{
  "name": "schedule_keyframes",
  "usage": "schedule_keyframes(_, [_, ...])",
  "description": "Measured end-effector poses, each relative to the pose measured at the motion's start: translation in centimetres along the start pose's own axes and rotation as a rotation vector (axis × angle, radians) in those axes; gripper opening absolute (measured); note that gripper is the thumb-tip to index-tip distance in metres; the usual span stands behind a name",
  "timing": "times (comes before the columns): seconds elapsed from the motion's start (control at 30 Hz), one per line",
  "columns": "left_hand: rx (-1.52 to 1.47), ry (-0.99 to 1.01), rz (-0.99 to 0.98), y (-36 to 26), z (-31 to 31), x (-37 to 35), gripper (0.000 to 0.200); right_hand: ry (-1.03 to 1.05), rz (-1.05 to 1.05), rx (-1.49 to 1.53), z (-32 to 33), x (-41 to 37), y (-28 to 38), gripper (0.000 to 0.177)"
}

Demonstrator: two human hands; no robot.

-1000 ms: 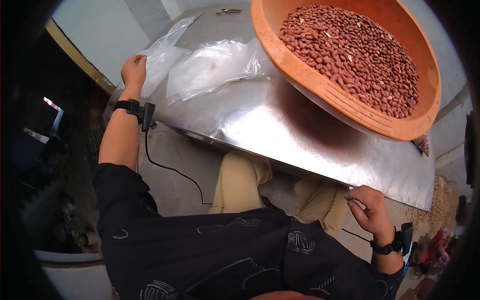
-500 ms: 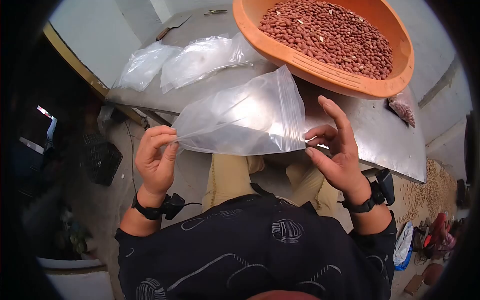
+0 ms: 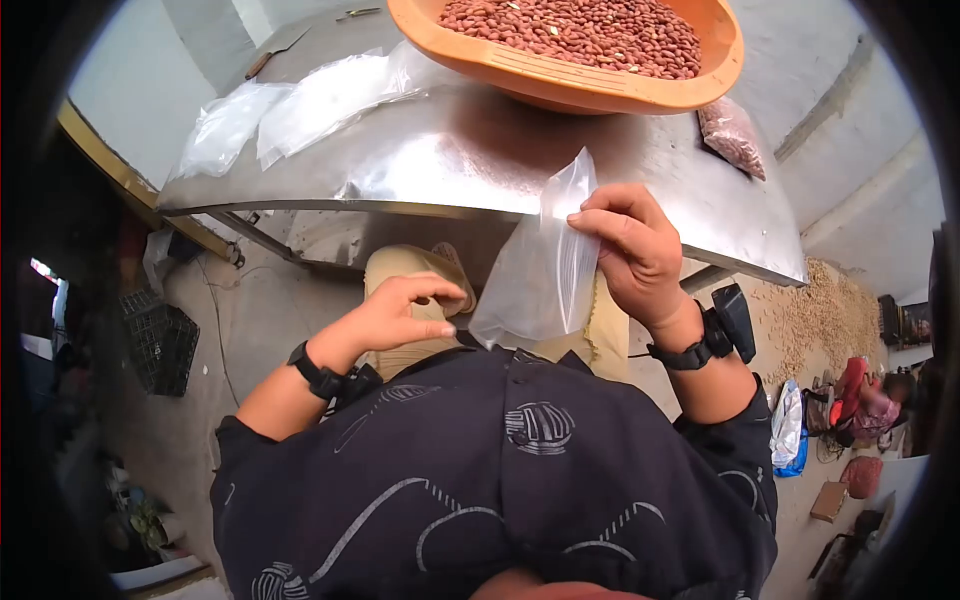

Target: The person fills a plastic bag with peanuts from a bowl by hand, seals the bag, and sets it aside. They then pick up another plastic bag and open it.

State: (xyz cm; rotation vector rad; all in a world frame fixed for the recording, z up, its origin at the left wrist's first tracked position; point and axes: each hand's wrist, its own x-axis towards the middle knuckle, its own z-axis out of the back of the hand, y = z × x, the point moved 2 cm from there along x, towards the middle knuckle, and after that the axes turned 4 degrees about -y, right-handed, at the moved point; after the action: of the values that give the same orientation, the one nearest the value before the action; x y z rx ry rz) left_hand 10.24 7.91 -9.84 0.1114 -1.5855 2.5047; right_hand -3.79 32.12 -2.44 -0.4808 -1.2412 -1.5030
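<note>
Pinched in my right hand (image 3: 632,245) is a clear zip-lock plastic bag (image 3: 540,275), gripped near its zip edge. The bag hangs down over my lap and looks flat, with nothing visible inside. My left hand (image 3: 405,315) is open to the left of the bag, thumb and fingers apart, not touching it. Beyond the bag, on the metal table (image 3: 400,170), stands an orange basin (image 3: 560,75) heaped with reddish-brown peanuts (image 3: 590,35).
More clear bags (image 3: 320,105) lie in piles on the table's left. A knife (image 3: 275,55) rests behind them. To the basin's right is a filled bag of peanuts (image 3: 732,138). A black crate (image 3: 160,345) sits on the floor at left; unshelled peanuts (image 3: 815,315) are spread at right.
My left hand has let go of the bag's end and moved down and right. The bag now hangs from my right hand alone. The view has shifted, so the table and basin appear higher.
</note>
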Motion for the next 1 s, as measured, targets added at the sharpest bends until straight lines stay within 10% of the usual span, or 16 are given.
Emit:
schedule_keyframes(0.07, [-0.389, -0.091, 0.292, 1.1, -0.7, 1.6, 0.031, 0.056, 0.029, -0.024, -0.4, -0.4, -0.4, 0.028])
schedule_keyframes(0.57, [-1.248, -0.073, 0.408, 2.1, -5.9, 5.1, 0.018, 0.079, -0.033, 0.108, -6.5, -3.7, -1.9, 0.024])
schedule_keyframes(1.0, [-0.340, -0.430, 0.055, -3.3, 0.4, 2.6, 0.042, 0.387, 0.021, -0.014, -2.6, -1.8, -3.1, 0.023])
